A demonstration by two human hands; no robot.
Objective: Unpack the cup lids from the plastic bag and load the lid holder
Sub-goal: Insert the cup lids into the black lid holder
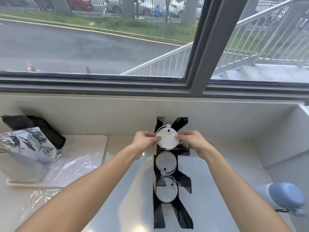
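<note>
A black lid holder (184,183) with three compartments in a row stands on the counter in front of me. A stack of white cup lids (167,138) sits tilted in the far compartment. My left hand (145,141) grips its left edge and my right hand (192,141) grips its right edge. More white lids fill the middle compartment (165,162) and the near compartment (166,190). The emptied clear plastic bag (76,166) lies crumpled on the counter to the left.
A silver foil pouch (28,146) and a black bag (41,126) rest on a tray (100,139) at the left. A blue-grey rounded object (286,196) sits at the right edge. A wall and window sill rise just behind the holder.
</note>
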